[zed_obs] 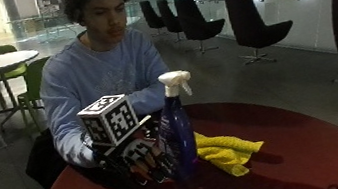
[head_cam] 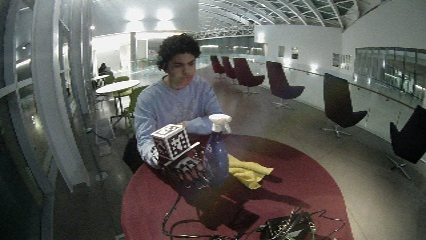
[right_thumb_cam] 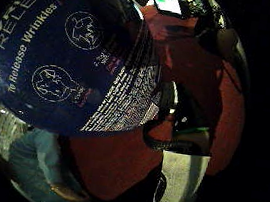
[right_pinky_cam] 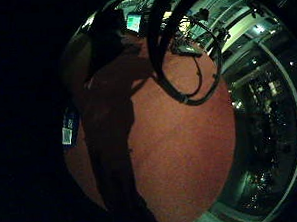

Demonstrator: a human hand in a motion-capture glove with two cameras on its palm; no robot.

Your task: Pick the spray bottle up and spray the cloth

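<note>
1. Round red table [zed_obs: 312,154], tall blue translucent plastic spray bottle with a white trigger head [zed_obs: 178,138] standing upright on it, roughly dead centre in the outside view.
2. Black-gloved right hand [zed_obs: 143,158] at about 9 o'clock of the bottle, fingers curled round its lower body, so grasping it. Can't tell if the base sits on the table or hangs just off it.
3. Crumpled yellow microfibre cloth [zed_obs: 228,151] lying on the table at 3 o'clock of the bottle, just beside it, near edge tucked behind the bottle from this angle.
4. Thumb side palm view mostly filled by the bottle's dark blue label with white print [right_thumb_cam: 75,57], so right up against the palm.
5. Wide outside view: small black device with loose black cables [head_cam: 286,227] on the table near its front edge, around 5 o'clock of the bottle, well apart from it.
6. Black chairs and a white round table in the hall behind, well apart from everything.
7. Other hand: hidden behind bottle and glove, can't tell.
</note>
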